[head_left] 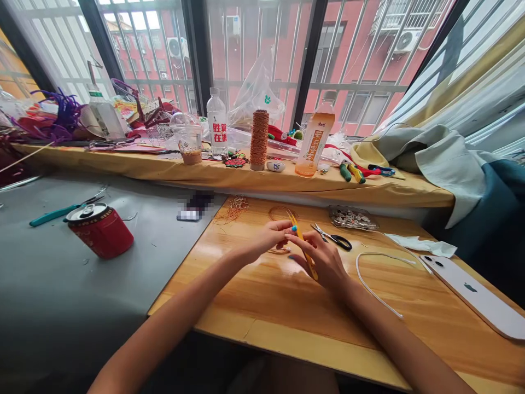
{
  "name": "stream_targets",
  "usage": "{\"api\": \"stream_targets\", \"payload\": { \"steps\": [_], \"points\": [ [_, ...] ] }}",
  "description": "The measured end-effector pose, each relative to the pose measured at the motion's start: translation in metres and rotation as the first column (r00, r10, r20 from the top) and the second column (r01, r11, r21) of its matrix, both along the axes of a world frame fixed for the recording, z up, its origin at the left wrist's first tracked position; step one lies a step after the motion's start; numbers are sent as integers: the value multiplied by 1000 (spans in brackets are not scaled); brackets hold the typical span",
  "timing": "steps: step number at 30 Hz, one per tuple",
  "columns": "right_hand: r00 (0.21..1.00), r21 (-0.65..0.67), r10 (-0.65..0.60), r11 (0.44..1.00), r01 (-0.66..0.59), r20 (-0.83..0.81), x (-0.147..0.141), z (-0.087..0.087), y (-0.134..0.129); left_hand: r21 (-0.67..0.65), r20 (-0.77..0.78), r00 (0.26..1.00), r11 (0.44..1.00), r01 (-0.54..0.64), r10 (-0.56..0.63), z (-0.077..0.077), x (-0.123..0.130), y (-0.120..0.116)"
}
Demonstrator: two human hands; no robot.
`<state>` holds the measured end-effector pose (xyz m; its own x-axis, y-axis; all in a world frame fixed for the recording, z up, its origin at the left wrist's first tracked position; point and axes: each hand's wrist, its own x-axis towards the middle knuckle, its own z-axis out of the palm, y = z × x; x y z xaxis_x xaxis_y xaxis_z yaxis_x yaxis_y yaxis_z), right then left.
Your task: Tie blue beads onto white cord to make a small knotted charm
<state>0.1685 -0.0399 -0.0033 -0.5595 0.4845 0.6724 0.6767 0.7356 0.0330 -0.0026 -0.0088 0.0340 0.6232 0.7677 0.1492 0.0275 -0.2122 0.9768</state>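
Observation:
Yellow tweezers [308, 254] lie in my right hand [324, 260], their pointed tips up and away from me and their rounded end below the palm. My left hand [268, 239] meets it at the fingertips, fingers pinched together; what they hold is hidden. Just under the hands, a tan cord loop [279, 250] with a pale end shows in part. Behind them a thin brown cord coil [283, 212] rests on the wooden board [246, 295]. Black-handled scissors [341, 242] lie to the right of my right hand, blades partly open.
A red can [100, 232] and teal-handled tool [53, 216] are on the grey surface at left. Thread scraps [238, 208], a tray of small pieces [353, 218], white cord [369, 284] and a phone [476, 293] lie on the board. Bottles and a cord spool [260, 139] line the sill.

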Motion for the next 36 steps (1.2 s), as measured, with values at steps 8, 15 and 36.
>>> {"api": "stream_targets", "payload": {
  "steps": [8, 15, 36],
  "points": [
    [731, -468, -245, 877, -114, -637, 3, 2, 7, 577, -543, 801, 805, 137, 252, -31, -12, 26],
    [415, -550, -408, 772, -319, -813, 8, 2, 16, 514, -615, 761, 837, 187, 207, -47, -8, 31],
    [939, -518, -163, 855, -18, -303, -5, -5, 7, -146, 274, 917, 955, -259, 291, -35, 15, 6]
  ]
}}
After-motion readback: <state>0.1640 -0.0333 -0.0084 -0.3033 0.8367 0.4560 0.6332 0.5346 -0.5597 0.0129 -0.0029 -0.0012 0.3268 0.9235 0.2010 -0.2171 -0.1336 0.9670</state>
